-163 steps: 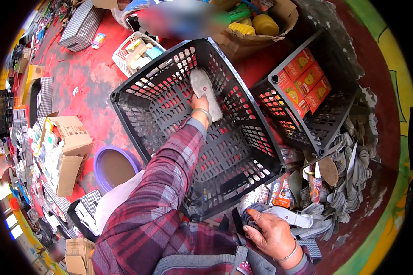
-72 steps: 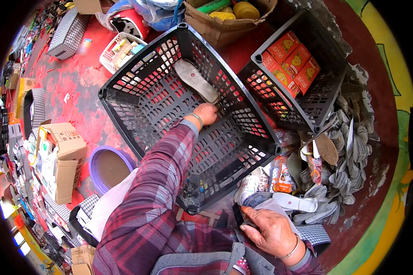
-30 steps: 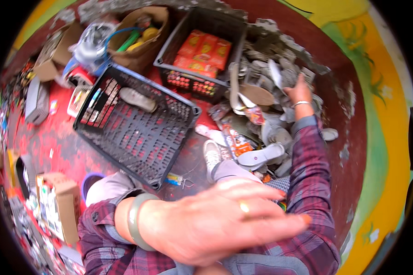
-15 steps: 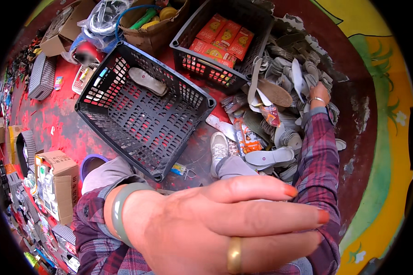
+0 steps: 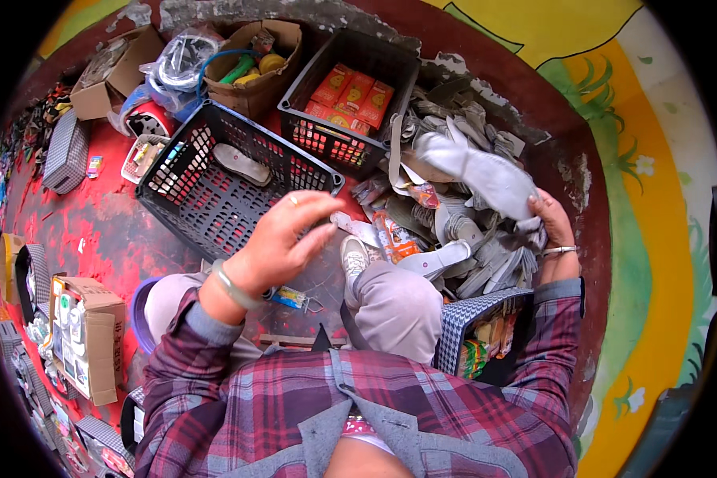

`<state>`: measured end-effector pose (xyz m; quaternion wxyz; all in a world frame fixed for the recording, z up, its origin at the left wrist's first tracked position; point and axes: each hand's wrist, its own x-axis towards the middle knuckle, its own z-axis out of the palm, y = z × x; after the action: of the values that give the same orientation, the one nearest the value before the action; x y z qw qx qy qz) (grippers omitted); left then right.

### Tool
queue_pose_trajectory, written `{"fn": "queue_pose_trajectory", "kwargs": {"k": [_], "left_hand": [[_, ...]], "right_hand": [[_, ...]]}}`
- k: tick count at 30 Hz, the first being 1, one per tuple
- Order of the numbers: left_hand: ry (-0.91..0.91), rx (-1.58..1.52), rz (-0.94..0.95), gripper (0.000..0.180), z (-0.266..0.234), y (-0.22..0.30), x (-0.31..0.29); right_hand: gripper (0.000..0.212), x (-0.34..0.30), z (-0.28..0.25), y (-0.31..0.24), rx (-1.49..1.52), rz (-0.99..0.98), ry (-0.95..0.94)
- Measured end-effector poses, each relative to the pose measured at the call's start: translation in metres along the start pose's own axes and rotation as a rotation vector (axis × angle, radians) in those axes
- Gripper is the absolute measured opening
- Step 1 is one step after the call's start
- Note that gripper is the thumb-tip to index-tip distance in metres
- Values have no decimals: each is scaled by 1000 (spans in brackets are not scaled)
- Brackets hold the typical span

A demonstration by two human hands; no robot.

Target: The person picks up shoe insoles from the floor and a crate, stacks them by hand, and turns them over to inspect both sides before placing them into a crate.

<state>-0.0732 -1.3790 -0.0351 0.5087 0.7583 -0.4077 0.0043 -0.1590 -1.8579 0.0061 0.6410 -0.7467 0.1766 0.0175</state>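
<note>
Scuffed red floor (image 5: 111, 231); flower-painted wall (image 5: 644, 255); maroon band (image 5: 599, 211)

Seemingly storeroom or shop stock corner: black crates (image 5: 215, 213), cardboard boxes (image 5: 103, 350), heaped insoles (image 5: 464, 231).

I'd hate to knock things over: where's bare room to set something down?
Inside the black crate, beside its insole; also the mostly bare red floor between that crate and the lower-left cardboard box. Crowded: the insole pile by the right hand.

One left hand (image 5: 275, 239), one right hand (image 5: 554, 219), two black crates (image 5: 231, 203) (image 5: 362, 56), one insole (image 5: 241, 164) in the nearer crate, one purple basin (image 5: 141, 319) and one ring (image 5: 293, 199) showed; the piled insoles (image 5: 462, 231) overlapped too much to count.
</note>
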Motion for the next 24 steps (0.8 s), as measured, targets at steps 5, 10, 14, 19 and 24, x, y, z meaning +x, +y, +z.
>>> {"fn": "queue_pose_trajectory", "kwargs": {"k": [5, 10, 14, 19, 24], "left_hand": [[-36, -34, -55, 65, -24, 23, -7], [-252, -44, -160, 103, -26, 43, -17], [-179, -18, -255, 111, -13, 40, -31], [89, -791, -444, 86, -18, -5, -40], [132, -1454, -495, 65, -31, -41, -55]], "right_hand": [[40, -41, 119, -62, -12, 40, -452], [26, -31, 212, -77, -137, 118, -716], [25, -6, 260, -75, -186, 175, -698], [43, 20, 280, -82, 41, 173, -396], [52, 62, 264, -26, 1142, 150, -294]]}}
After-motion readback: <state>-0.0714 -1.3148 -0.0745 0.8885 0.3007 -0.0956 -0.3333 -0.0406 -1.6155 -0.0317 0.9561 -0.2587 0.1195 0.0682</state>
